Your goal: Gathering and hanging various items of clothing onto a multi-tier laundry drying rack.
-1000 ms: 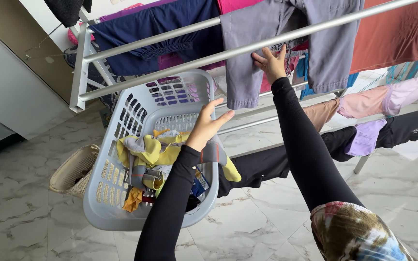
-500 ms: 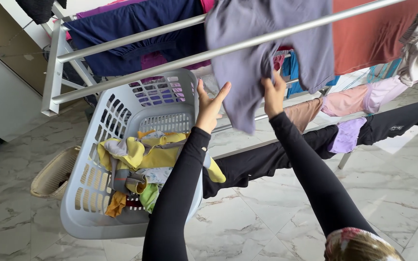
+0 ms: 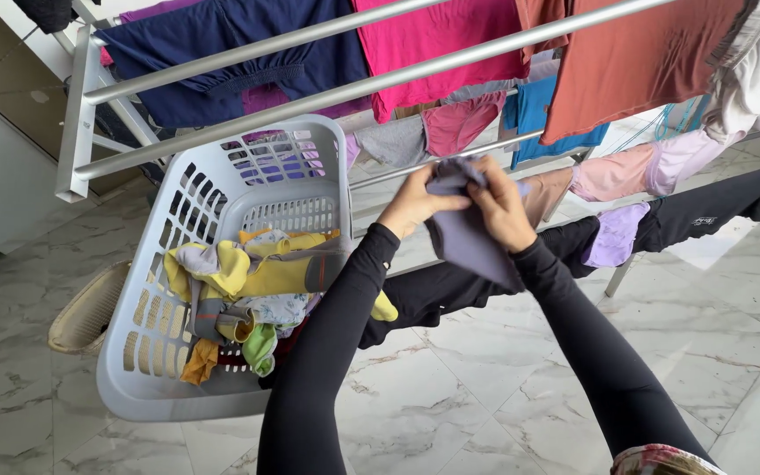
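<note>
Left hand (image 3: 412, 204), right hand (image 3: 501, 209) both clutch bunched grey garment (image 3: 468, 237); loose tail could snag drying rack rail (image 3: 450, 158).

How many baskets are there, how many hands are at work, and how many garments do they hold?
Grey plastic laundry basket: 1
Woven straw basket: 1
Hands, the left hand and the right hand: 2
Grey-purple garment held by both hands: 1
Total: 5

We are seeing a grey laundry basket (image 3: 147, 352) holding mixed clothes, a woven basket (image 3: 81, 318) sitting beside it, and a drying rack (image 3: 248, 51) carrying garments.
</note>
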